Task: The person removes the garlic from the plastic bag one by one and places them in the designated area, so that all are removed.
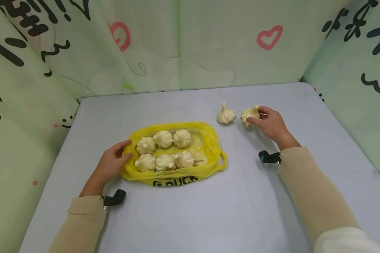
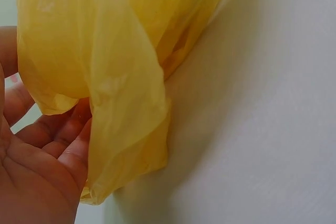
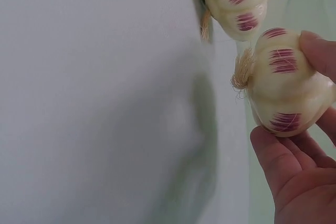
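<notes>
A yellow plastic bag (image 1: 213,160) lies with its mouth spread wide, and several garlic bulbs (image 1: 163,139) sit inside in two rows. At its left end my left hand (image 1: 111,163) grips the rim; in the left wrist view some fingers go behind the yellow plastic (image 2: 126,87). Toward the back right, my right hand (image 1: 272,125) holds a garlic bulb (image 1: 249,114) between thumb and fingers. That held bulb (image 3: 289,90) shows purple streaks and a tuft of roots in the right wrist view. Just left of it, another garlic bulb (image 1: 226,114) stands on the table, stem up.
The white-covered table (image 1: 190,218) reaches back to a pale green printed curtain (image 1: 209,45), which also hangs at both sides. A loop handle (image 1: 223,161) of the bag sticks out at its right end. Black devices (image 1: 114,198) are strapped to both wrists.
</notes>
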`<action>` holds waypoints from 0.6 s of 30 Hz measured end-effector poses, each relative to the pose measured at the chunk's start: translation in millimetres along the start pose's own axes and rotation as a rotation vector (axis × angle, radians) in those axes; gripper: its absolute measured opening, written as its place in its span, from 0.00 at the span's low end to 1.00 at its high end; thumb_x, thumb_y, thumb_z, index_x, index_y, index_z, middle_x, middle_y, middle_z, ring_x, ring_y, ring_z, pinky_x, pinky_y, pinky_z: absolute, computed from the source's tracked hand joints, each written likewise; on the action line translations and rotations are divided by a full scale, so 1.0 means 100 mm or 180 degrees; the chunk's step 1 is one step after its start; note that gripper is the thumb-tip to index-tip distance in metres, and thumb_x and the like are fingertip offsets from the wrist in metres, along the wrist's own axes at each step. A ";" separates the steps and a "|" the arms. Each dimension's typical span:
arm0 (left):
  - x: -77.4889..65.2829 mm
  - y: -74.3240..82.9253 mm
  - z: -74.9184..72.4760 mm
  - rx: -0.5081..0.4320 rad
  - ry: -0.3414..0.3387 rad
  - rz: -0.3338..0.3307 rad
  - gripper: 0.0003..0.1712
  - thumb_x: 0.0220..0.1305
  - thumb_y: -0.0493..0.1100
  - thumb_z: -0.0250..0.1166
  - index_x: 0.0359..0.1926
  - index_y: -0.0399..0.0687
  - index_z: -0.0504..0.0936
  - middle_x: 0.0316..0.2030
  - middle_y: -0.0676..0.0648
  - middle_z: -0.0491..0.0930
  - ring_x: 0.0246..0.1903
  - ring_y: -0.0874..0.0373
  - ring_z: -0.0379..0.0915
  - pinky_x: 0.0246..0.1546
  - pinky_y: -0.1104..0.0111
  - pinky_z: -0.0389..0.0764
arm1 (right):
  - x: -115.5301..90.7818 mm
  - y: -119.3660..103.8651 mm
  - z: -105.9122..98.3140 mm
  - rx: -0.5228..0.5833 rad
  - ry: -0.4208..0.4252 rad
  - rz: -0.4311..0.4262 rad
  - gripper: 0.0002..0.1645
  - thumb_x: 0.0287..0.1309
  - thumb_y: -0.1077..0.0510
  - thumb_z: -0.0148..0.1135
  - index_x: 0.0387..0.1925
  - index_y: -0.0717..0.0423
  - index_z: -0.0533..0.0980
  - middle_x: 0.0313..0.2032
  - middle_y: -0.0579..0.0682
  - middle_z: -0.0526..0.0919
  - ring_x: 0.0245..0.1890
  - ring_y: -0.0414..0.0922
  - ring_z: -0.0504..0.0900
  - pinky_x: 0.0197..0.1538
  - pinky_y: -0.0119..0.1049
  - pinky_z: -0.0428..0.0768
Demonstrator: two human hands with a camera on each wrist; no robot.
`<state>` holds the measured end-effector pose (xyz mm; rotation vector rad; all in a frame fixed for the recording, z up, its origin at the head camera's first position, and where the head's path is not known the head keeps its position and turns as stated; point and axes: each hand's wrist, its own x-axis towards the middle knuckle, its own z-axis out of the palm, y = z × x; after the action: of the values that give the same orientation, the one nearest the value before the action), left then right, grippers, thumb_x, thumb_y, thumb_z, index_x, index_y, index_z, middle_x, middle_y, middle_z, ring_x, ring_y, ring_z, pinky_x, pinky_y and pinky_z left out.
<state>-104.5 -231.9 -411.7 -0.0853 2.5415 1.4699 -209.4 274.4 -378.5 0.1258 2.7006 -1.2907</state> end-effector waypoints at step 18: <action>0.02 0.00 -0.01 0.0038 -0.0008 -0.0050 0.32 0.73 0.43 0.60 0.74 0.40 0.64 0.74 0.38 0.59 0.72 0.42 0.54 0.69 0.52 0.62 | 0.22 0.05 0.07 0.0018 -0.0110 0.0063 0.47 0.63 0.46 0.67 0.72 0.68 0.60 0.69 0.66 0.66 0.68 0.59 0.66 0.66 0.52 0.69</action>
<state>-106.5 -232.5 -411.5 -0.1012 2.5417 1.4480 -229.7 272.5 -389.8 0.1293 2.6603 -1.2831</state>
